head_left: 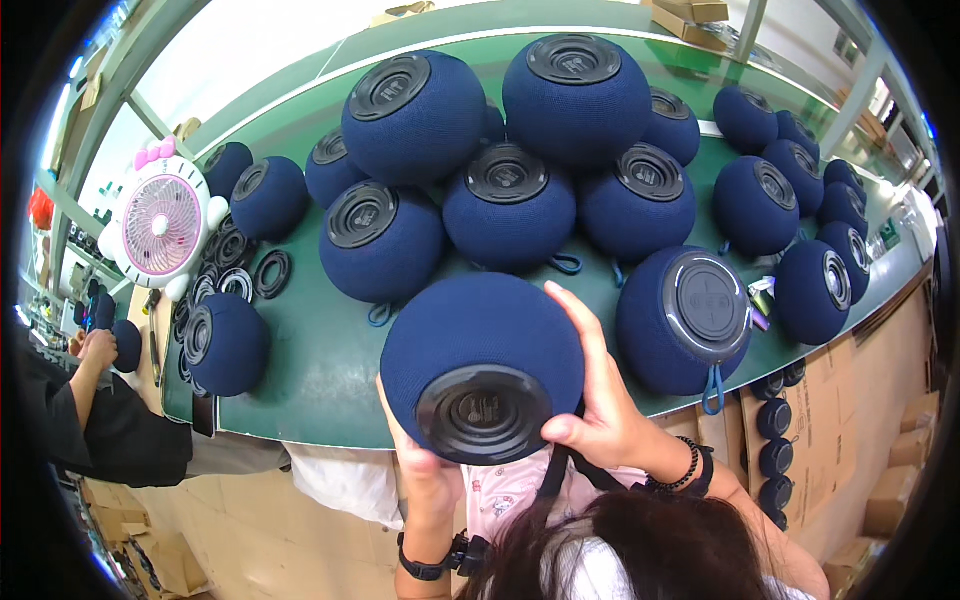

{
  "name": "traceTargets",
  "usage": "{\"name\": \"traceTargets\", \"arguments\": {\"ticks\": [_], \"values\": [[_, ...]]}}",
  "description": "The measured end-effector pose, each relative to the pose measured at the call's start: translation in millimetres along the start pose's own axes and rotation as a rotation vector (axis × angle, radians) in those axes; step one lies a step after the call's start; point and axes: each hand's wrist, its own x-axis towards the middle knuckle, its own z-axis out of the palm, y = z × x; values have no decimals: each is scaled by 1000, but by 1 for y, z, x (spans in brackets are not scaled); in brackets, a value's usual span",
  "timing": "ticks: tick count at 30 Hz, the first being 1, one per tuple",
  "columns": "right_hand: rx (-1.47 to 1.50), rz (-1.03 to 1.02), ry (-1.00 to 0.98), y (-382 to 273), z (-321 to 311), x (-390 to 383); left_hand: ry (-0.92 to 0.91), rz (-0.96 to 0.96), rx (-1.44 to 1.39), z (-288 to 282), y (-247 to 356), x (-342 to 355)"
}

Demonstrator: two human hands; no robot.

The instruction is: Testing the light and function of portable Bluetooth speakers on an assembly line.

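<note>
Between my two hands is a round navy fabric-covered speaker (pixel 478 322), raised in front of me at the table's near edge. Its black ringed end faces toward me and downward. My left hand (pixel 428 470) grips its left side, fingers mostly hidden behind it. On the other side my right hand (pixel 605 405) holds it, thumb near the black rim and fingers up along the fabric. A similar speaker with a glossy black panel (pixel 683 320) and a blue loop stands just right of my right hand. Past the held one, more navy speakers (pixel 510 215) are piled in two layers.
Several more speakers (pixel 757 205) line the right of the green table (pixel 320 370). At left are a lone speaker (pixel 230 345), loose black rings (pixel 272 273) and a pink-and-white fan (pixel 160 222). A co-worker's hand (pixel 98 348) is at far left; cardboard (pixel 800 430) lies lower right.
</note>
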Motion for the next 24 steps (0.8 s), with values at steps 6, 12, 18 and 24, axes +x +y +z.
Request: {"name": "traceTargets", "arguments": {"ticks": [6, 12, 18, 24], "values": [[122, 85, 25, 6, 1, -2, -27, -29, 171, 15, 19, 10], [73, 125, 6, 6, 1, 0, -38, 11, 211, 9, 19, 11], [66, 152, 2, 5, -5, -2, -64, -28, 145, 10, 14, 13], [-434, -10, -127, -57, -20, -3, -71, 580, 823, -8, 19, 21]]}}
